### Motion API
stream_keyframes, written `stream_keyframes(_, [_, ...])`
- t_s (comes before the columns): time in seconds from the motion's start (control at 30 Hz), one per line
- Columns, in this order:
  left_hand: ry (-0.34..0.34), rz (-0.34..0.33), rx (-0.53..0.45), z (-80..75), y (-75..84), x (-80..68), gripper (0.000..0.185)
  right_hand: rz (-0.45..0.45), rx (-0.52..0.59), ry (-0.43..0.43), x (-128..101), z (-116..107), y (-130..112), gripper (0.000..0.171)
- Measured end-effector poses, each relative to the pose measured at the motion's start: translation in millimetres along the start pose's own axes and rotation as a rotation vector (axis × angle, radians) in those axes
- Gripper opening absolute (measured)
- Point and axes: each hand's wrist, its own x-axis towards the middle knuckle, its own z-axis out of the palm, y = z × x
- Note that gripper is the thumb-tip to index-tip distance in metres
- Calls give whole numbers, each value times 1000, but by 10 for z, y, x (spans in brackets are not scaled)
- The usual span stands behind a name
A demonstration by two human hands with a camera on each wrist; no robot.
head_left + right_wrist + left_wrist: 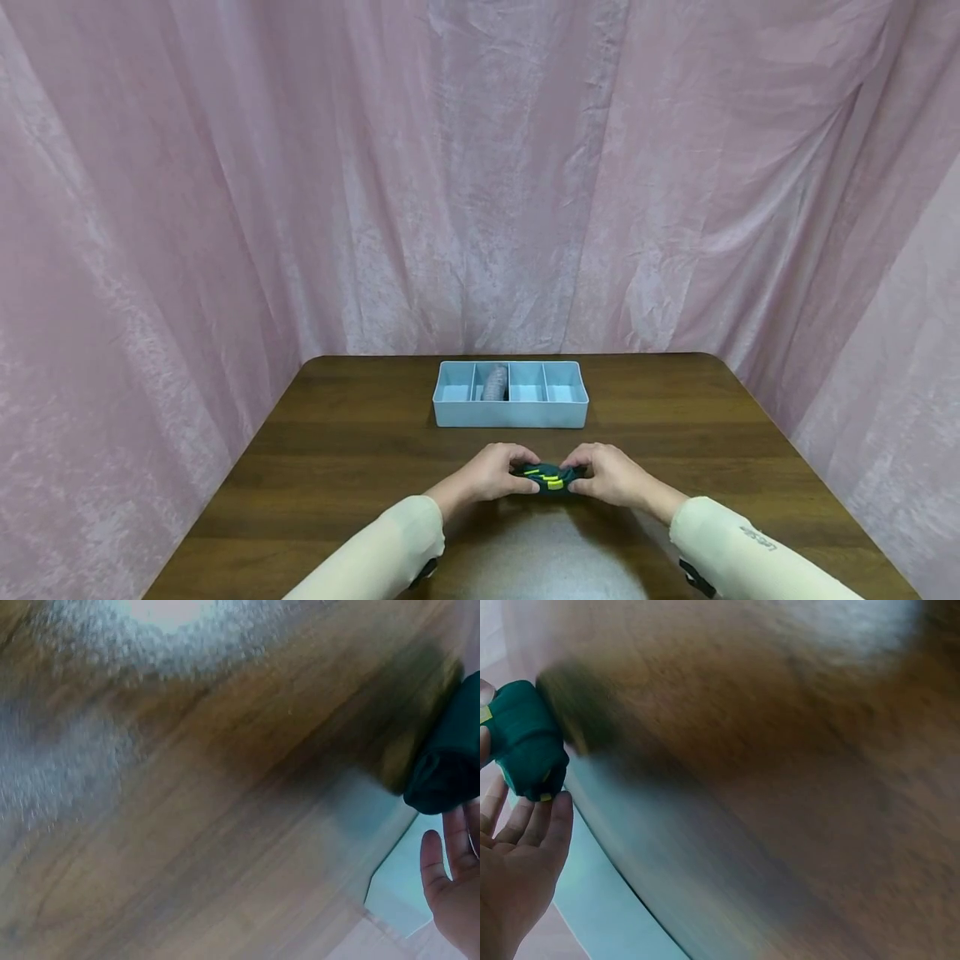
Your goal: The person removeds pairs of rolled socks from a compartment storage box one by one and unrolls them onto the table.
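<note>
A dark green rolled-up cloth with yellow marks (551, 477) lies across the table in front of me. My left hand (491, 472) holds its left end between thumb and fingers, and my right hand (611, 475) grips the right end the same way. In the left wrist view the green roll (529, 739) shows its folded end above the fingertips of the left hand (521, 859). At the right edge of the right wrist view, the other end of the roll (446, 761) sits against the fingers of the right hand (457, 892).
Behind the hands stands a light blue box (510, 414) with several compartments side by side. A grey rolled cloth (495, 383) is in its second compartment from the left. The brown wooden table (352, 442) reaches back to pink curtains (480, 208).
</note>
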Motion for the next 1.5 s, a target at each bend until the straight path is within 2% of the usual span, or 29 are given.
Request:
stream_keyframes(0.3, [32, 22, 15, -36, 15, -123, 20, 37, 71, -20, -12, -35, -50, 26])
stream_keyframes(0.53, [24, 46, -15, -50, 8, -170, 29, 49, 70, 10, 11, 1, -27, 17])
stream_keyframes(0.77, [26, 68, -32, -65, -27, -211, 28, 50, 65, 42, 26, 62, -2, 15])
stream_keyframes(0.93, [63, 75, -27, -80, -48, -238, 25, 66, 72, 68, 35, 85, 14, 14])
stream_keyframes(1.17, [113, 52, -13, -91, -74, -262, 22, 87, 82, 77, 43, 102, 19, 15])
stream_keyframes(1.5, [171, 52, -42, -59, -85, -330, 22, 137, 15, 77, 65, 127, -8, 15])
